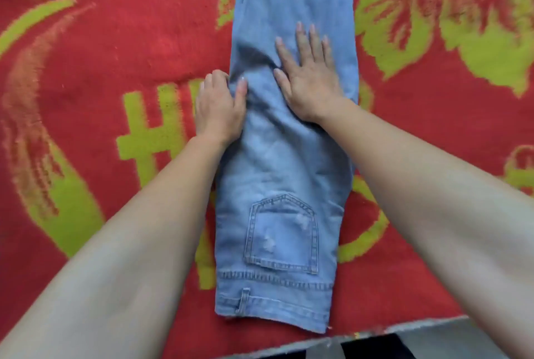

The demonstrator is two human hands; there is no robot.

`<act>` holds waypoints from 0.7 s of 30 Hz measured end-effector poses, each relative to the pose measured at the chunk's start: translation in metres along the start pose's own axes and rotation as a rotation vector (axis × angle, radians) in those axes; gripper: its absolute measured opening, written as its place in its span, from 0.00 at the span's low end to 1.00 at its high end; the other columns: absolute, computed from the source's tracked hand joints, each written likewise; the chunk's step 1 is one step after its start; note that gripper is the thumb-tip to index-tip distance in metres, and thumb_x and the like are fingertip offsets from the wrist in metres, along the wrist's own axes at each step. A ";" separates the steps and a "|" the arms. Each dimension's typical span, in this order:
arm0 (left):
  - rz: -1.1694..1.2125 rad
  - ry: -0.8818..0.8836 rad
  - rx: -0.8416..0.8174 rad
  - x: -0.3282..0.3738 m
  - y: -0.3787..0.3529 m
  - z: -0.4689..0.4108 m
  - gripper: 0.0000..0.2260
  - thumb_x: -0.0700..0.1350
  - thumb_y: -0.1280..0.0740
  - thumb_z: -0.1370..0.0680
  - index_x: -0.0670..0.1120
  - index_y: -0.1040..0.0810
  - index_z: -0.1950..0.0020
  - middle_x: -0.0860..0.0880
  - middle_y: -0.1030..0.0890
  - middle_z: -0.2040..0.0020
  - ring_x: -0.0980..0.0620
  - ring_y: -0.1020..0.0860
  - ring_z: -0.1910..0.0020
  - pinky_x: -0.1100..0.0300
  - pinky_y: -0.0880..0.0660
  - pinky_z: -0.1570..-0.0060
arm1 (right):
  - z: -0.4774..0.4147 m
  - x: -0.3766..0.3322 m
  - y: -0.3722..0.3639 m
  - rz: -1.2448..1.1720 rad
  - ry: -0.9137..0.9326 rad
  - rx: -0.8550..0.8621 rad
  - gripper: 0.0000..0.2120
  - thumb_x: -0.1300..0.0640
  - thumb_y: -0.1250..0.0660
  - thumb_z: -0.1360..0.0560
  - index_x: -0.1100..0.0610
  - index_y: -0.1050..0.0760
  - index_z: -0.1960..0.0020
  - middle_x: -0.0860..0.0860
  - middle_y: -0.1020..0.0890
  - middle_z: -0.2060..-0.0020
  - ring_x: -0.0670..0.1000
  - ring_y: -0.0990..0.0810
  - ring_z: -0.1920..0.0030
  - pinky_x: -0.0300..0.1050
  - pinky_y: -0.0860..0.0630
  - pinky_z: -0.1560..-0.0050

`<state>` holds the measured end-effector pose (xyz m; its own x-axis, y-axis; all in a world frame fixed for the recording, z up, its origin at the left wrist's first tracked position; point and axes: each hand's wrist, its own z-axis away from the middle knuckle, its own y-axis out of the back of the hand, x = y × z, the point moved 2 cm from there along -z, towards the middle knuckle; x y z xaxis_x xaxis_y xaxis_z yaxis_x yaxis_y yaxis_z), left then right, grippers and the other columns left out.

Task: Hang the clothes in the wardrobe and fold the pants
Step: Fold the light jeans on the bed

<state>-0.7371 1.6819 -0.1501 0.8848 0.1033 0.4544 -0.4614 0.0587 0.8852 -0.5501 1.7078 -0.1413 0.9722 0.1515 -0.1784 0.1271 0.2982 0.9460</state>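
On a red blanket (115, 49) patterned with yellow-green leaves and flowers: pale blue jeans (277, 167), laid flat and folded lengthwise, one leg upon the other. Lie straight down the middle of the view, waistband (289, 303) nearest the camera, legs running away and out past the top edge. Show a back pocket (281, 234) face up, stitched to a pointed shape, with two small frayed patches (pale, worn-looking threads). Carry a belt loop (244, 299) across the waistband, toward its left end.

At the left edge of the jeans, about midway up the visible length: the left hand (219, 107). Grips the denim there, fingers curled round the edge with the fingertips tucked out of sight, thumb lying on top of the cloth. Bunches the fabric into a few soft creases beside the thumb.

Just to the right, on the upper face of the leg: the right hand (310, 78). Presses flat, palm down, fingers straight and spread, pointing away from the camera. Holds nothing. Sits apart from the left hand, with a creased strip of denim between the two.

Below, both bare forearms, reaching in from the lower corners. Along the bottom, the blanket's near edge, and beyond it a pale grey strip (427, 338) too blurred to name.
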 end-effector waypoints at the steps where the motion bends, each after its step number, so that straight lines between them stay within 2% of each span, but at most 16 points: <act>1: 0.051 0.080 -0.041 -0.003 0.006 0.023 0.24 0.60 0.47 0.20 0.40 0.28 0.47 0.38 0.23 0.49 0.36 0.26 0.48 0.44 0.33 0.47 | 0.034 -0.002 -0.008 0.006 -0.030 0.014 0.30 0.42 0.51 0.16 0.52 0.49 0.18 0.63 0.53 0.20 0.63 0.56 0.20 0.60 0.61 0.23; 5: -0.013 0.234 -0.248 -0.017 0.023 0.161 0.25 0.64 0.44 0.20 0.40 0.30 0.45 0.36 0.23 0.45 0.35 0.26 0.43 0.44 0.31 0.47 | 0.172 -0.023 -0.035 -0.084 -0.239 0.078 0.36 0.39 0.43 0.20 0.59 0.44 0.20 0.64 0.44 0.22 0.64 0.46 0.21 0.61 0.48 0.23; 8: 0.075 0.439 -0.343 -0.024 0.030 0.244 0.26 0.66 0.43 0.21 0.42 0.31 0.46 0.35 0.21 0.47 0.34 0.24 0.45 0.47 0.30 0.51 | 0.256 -0.041 -0.050 -0.362 -0.440 0.103 0.42 0.38 0.37 0.23 0.61 0.46 0.20 0.63 0.41 0.23 0.61 0.40 0.24 0.57 0.41 0.25; 10: 0.151 0.618 -0.370 -0.027 0.029 0.275 0.27 0.68 0.43 0.22 0.42 0.30 0.46 0.34 0.21 0.45 0.34 0.24 0.43 0.48 0.31 0.48 | 0.299 -0.052 -0.058 -0.601 -0.617 0.062 0.44 0.37 0.33 0.24 0.61 0.47 0.20 0.61 0.36 0.27 0.60 0.35 0.28 0.54 0.37 0.29; 12: 0.162 0.670 -0.384 -0.029 0.030 0.294 0.28 0.69 0.41 0.23 0.43 0.29 0.46 0.35 0.21 0.42 0.35 0.24 0.41 0.49 0.31 0.45 | 0.335 -0.062 -0.067 -0.768 -0.755 -0.033 0.39 0.38 0.32 0.25 0.57 0.40 0.23 0.58 0.30 0.30 0.59 0.30 0.31 0.50 0.33 0.34; 14: 0.167 0.631 -0.390 -0.031 0.032 0.308 0.28 0.69 0.39 0.25 0.44 0.28 0.47 0.39 0.20 0.44 0.36 0.23 0.43 0.49 0.30 0.46 | 0.364 -0.067 -0.075 -0.831 -0.818 -0.145 0.29 0.35 0.33 0.25 0.55 0.30 0.33 0.55 0.22 0.39 0.58 0.24 0.37 0.49 0.29 0.42; 16: 0.180 0.588 -0.404 -0.032 0.035 0.318 0.27 0.67 0.38 0.24 0.43 0.28 0.45 0.40 0.20 0.45 0.37 0.23 0.44 0.50 0.30 0.48 | 0.381 -0.067 -0.077 -0.914 -0.852 -0.234 0.22 0.34 0.34 0.25 0.51 0.25 0.44 0.50 0.19 0.49 0.56 0.21 0.43 0.47 0.28 0.48; 17: 0.198 0.586 -0.406 -0.031 0.036 0.322 0.26 0.66 0.37 0.23 0.42 0.28 0.45 0.40 0.20 0.46 0.37 0.23 0.44 0.51 0.31 0.49 | 0.385 -0.066 -0.076 -0.980 -0.859 -0.255 0.19 0.35 0.33 0.25 0.50 0.23 0.46 0.48 0.19 0.51 0.54 0.20 0.44 0.45 0.29 0.49; 19: 0.233 0.604 -0.413 -0.029 0.042 0.335 0.28 0.64 0.36 0.23 0.39 0.27 0.41 0.40 0.21 0.43 0.38 0.24 0.42 0.51 0.30 0.48 | 0.390 -0.062 -0.070 -1.087 -0.828 -0.287 0.16 0.39 0.32 0.23 0.51 0.21 0.45 0.47 0.18 0.51 0.52 0.19 0.43 0.43 0.29 0.48; 21: 0.254 0.621 -0.423 -0.027 0.048 0.356 0.29 0.64 0.35 0.24 0.39 0.26 0.38 0.39 0.21 0.39 0.38 0.24 0.40 0.49 0.27 0.43 | 0.402 -0.057 -0.065 -1.083 -0.778 -0.328 0.18 0.41 0.32 0.23 0.53 0.19 0.42 0.50 0.16 0.47 0.53 0.19 0.42 0.43 0.29 0.48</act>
<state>-0.7596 1.3281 -0.0847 0.6086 0.6917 0.3887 -0.7401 0.3182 0.5925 -0.5343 1.3007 -0.0838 0.2902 -0.8278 -0.4801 0.9398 0.1518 0.3063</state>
